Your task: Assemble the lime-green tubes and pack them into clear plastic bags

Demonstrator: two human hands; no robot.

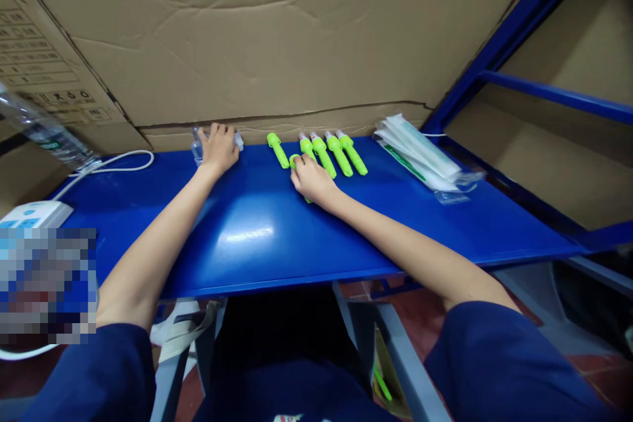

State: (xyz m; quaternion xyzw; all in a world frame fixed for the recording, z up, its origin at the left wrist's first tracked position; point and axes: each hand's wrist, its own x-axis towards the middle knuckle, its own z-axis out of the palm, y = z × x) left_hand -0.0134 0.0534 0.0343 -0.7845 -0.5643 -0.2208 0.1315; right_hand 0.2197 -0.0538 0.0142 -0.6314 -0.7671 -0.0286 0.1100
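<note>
My left hand (219, 147) reaches to the back of the blue table with its fingers spread and bent over small clear plastic pieces (196, 145); its palm side is hidden. Closed around a lime-green torch-shaped tube (293, 161) is my right hand (315, 179), which covers most of it. A similar green tube (277, 150) lies alone between the two hands, its wider end toward the back. Just beyond the right hand, several green tubes with clear tips (338, 153) lie side by side in a slanted row.
Cardboard (277, 53) walls the table's back. Plastic-wrapped white packets (420, 151) lie at the right, near a blue metal frame (554, 89). At the left are a clear bottle (47, 132), a white cable (123, 157) and a power strip (42, 211). The blue table's (297, 254) front edge faces me.
</note>
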